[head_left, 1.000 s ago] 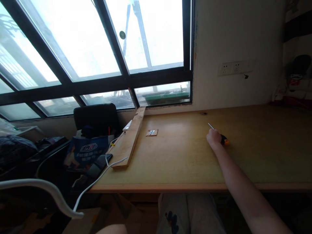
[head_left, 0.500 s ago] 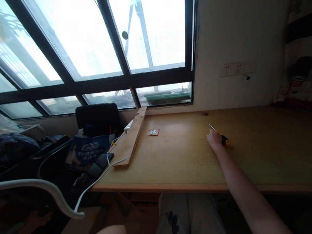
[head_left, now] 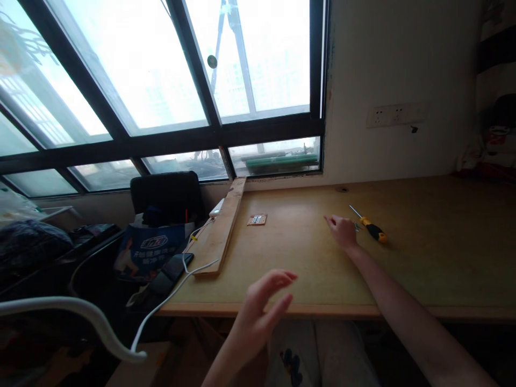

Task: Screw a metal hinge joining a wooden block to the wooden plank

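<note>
My left hand is raised over the front edge of the wooden table, its fingers curved and the thumb apart, holding nothing. Over the tabletop, my right hand has its fingers drawn together, and whatever they pinch is too small to make out. Just right of it lie a few small metal pieces, possibly screws. Beside them rests a screwdriver with a black and yellow handle, its shaft pointing away to the left. Farther left, a small board with a white, marked part lies flat.
A long wooden plank runs along the table's left side, with a white cable crossing its near end. Left of it are a dark phone-like object, a blue bag and a black chair. Windows and a wall stand behind.
My right hand has come off the screwdriver and shifted left, uncovering the small metal pieces. My left hand has risen from the bottom edge to above the table's front edge.
</note>
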{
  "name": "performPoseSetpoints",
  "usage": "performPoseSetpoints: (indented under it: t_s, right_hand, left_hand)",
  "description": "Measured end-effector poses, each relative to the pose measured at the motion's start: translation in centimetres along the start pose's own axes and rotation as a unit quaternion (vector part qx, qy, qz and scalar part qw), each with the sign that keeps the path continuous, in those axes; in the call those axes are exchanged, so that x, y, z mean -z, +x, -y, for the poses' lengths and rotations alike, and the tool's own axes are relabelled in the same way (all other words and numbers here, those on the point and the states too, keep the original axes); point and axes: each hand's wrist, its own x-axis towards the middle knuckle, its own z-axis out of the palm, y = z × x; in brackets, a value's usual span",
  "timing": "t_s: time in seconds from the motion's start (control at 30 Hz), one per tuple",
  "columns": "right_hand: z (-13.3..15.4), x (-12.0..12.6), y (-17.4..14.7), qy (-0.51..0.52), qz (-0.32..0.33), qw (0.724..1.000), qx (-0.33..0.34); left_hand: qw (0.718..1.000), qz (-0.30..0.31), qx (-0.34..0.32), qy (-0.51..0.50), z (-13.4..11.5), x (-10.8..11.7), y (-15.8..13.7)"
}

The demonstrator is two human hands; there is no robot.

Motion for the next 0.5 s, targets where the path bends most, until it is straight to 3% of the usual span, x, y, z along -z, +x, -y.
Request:
performPoseSetpoints:
  t_s: [0.07,0.13,0.23,0.4,0.5]
  right_hand:
    - [2.6,-0.2,-1.7,0.066,0.013,0.997,0.046]
    - [5.7,-0.6,-3.7,0.159,0.045,0.982,0.087]
    - [10.9,-1.5,-6.8,0.335,0.124,0.926,0.124]
    - [19.5,-4.8,-9.9,0.542,0.217,0.811,0.038]
    - [23.7,-7.5,-10.8,0.611,0.280,0.739,-0.044]
  left_hand:
    - [0.987,-0.086,-0.008,0.132,2.9,0.4,3.9]
    - [0.955,-0.157,-0.015,0.253,6.5,1.4,6.8]
    - [0.892,-0.216,-0.021,0.397,11.1,3.8,9.4]
    - [0.794,-0.312,0.052,0.520,13.4,8.7,11.6]
    - [0.770,-0.346,0.095,0.528,13.6,11.7,12.4]
